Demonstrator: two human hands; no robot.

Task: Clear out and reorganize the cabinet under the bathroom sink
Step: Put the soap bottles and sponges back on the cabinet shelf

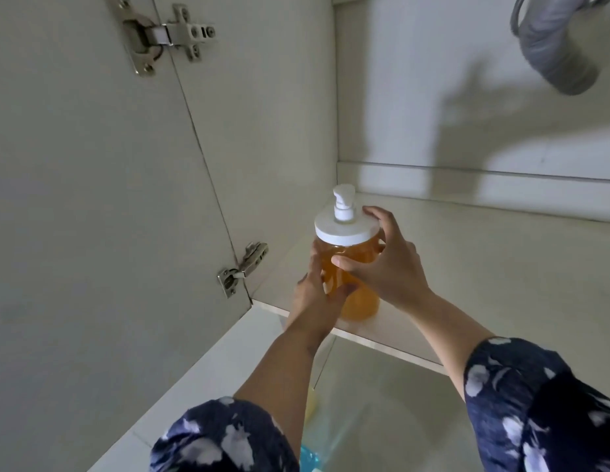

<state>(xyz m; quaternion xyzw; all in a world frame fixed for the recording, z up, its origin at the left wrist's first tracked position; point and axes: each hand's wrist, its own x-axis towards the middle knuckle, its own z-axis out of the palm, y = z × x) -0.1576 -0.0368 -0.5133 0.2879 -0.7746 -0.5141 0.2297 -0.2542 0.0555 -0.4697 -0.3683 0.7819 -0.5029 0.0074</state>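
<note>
Head view, hidden: drain hose (pixel 555 46) cut off at the top right; blue and yellow items (pixel 310 437) below the arms too obscured to identify.
Edges: pump bottle (pixel 347 264) of amber liquid upright near the cabinet floor's (pixel 484 284) front left corner, beside the hinged door (pixel 92 216); open floor to its right.
Left hand (pixel 317 291): wrapped around the bottle's lower body.
Right hand (pixel 385 260): clasped around the upper body, fingertips at the white lid (pixel 344 229).

The cabinet floor (pixel 501 267) is left bare toward its right and back edges; its front-left corner is occupied by the pump bottle (pixel 347 267); overhead room at the back right is narrowed by the drain pipe (pixel 555 46).
</note>
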